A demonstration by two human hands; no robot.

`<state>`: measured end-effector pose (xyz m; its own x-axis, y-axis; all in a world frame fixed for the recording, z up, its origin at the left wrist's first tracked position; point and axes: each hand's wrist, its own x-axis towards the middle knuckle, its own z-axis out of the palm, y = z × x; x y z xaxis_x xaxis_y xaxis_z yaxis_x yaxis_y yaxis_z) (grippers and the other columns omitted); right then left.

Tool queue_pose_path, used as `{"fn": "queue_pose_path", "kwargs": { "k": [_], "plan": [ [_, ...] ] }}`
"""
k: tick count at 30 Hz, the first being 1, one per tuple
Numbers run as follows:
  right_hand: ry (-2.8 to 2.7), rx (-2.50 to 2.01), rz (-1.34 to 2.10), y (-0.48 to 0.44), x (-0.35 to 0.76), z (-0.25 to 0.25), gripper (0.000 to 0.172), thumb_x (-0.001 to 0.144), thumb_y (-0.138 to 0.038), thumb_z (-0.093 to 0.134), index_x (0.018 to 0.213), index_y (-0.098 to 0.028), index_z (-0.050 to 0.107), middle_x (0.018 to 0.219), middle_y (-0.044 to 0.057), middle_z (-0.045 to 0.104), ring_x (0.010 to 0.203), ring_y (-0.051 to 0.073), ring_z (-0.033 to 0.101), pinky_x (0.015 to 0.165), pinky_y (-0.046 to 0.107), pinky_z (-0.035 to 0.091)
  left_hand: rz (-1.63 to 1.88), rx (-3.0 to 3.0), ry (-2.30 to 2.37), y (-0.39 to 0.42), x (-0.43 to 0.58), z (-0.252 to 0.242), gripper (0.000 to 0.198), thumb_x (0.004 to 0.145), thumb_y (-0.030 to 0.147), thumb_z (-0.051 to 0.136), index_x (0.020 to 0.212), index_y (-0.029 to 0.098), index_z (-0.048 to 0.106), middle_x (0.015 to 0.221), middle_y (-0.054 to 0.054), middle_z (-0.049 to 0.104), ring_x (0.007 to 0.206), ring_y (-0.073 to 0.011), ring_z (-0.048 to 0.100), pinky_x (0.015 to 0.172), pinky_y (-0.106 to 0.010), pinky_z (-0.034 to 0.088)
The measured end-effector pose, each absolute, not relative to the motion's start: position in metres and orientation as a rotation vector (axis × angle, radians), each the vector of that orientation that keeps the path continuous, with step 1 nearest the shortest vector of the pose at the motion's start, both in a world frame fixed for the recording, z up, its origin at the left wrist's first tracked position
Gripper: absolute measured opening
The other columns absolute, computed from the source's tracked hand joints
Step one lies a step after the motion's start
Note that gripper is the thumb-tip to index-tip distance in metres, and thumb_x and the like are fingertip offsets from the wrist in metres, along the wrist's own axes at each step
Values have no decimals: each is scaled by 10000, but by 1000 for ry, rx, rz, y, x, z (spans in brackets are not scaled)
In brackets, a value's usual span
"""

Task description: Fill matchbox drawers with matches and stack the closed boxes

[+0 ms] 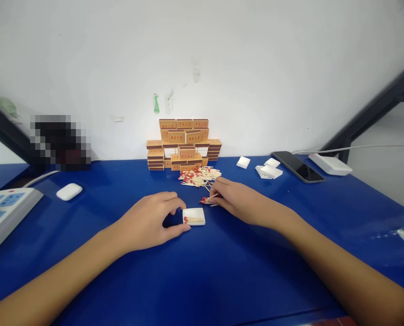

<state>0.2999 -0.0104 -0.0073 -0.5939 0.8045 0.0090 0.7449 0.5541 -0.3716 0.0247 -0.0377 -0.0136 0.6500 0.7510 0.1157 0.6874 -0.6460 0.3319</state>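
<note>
A white matchbox tray [194, 212] lies on the blue table, with a few red-tipped matches [195, 220] along its near side. My left hand [159, 215] steadies the tray at its left end, thumb at the near corner and forefinger at the far one. To the right, my right hand [224, 194] pinches a small bunch of matches [208, 199] low over the table, their red heads pointing left. Just beyond it spreads a loose heap of matches [198, 177]. The fingertips of the right hand are partly hidden.
Stacked matchboxes [187, 152] stand against the wall behind the heap. Several white trays [269, 170] and a phone [298, 166] lie at the back right, beside a white box [330, 164]. At left are a white earphone case [69, 191] and a power strip [10, 213].
</note>
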Motion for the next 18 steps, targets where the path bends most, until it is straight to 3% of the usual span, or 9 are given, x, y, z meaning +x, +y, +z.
{"fn": "queue_pose_path", "kwargs": {
  "k": [9, 18],
  "plan": [
    [-2551, -1237, 530, -17, 298, 0, 216, 1084, -363, 536, 955, -204, 606, 1011, 65, 653, 867, 204, 603, 756, 332, 451, 395, 2630, 1174, -39, 27, -15, 309, 959, 484, 686, 1113, 217, 703, 908, -14, 647, 798, -189, 632, 667, -306, 459],
    [-2354, -1191, 376, -20, 296, 1, 131, 1072, -283, 525, 985, -205, 585, 981, 54, 653, 796, 178, 581, 711, 308, 434, 450, 2641, 1199, -38, 27, -19, 298, 962, 467, 688, 1099, 204, 699, 911, -20, 661, 803, -191, 638, 682, -314, 477]
  ]
}}
